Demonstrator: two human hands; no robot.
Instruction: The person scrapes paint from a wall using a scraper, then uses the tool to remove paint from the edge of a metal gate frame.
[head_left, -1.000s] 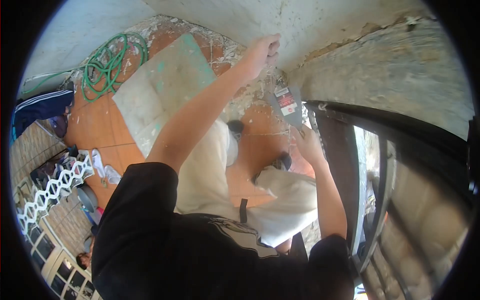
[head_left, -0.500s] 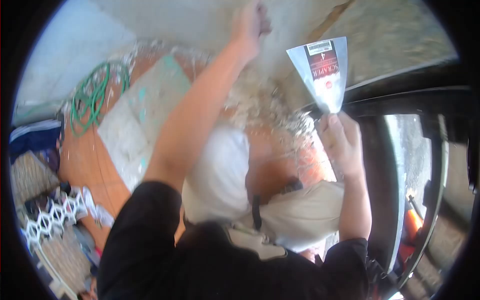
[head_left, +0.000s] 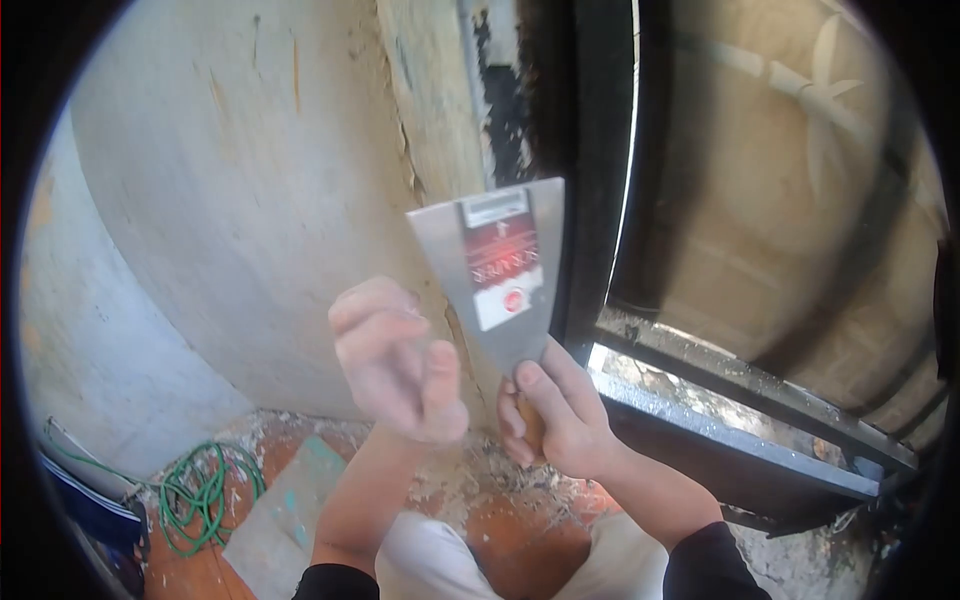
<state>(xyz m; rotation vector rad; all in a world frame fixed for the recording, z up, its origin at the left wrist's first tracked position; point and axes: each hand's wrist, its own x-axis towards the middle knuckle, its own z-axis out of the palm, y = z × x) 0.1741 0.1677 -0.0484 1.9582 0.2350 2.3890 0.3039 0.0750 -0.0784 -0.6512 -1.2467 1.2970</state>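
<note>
A scraper (head_left: 500, 270) with a wide metal blade and a red and white label points upward near the middle of the head view. My right hand (head_left: 565, 415) is wrapped around its wooden handle, thumb at the base of the blade. To the left, my left hand (head_left: 395, 365) is raised in front of the wall, slightly blurred. Its fingers are loosely curled, thumb apart, and nothing shows in it. Behind both hands, the wall (head_left: 220, 200) has worn paint with a peeling edge beside the dark frame (head_left: 570, 150).
At lower left, a coiled green hose (head_left: 205, 490) lies on the orange floor. A stained board (head_left: 285, 510) is beside it, with paint flakes (head_left: 475, 475) scattered along the wall's foot. To the right is a dark-framed door panel (head_left: 760, 230) with a low sill (head_left: 740, 435).
The view has tilted up toward the wall and door. My left hand has come down and nearer to the scraper, which stays in my right hand, now closer to the middle.
</note>
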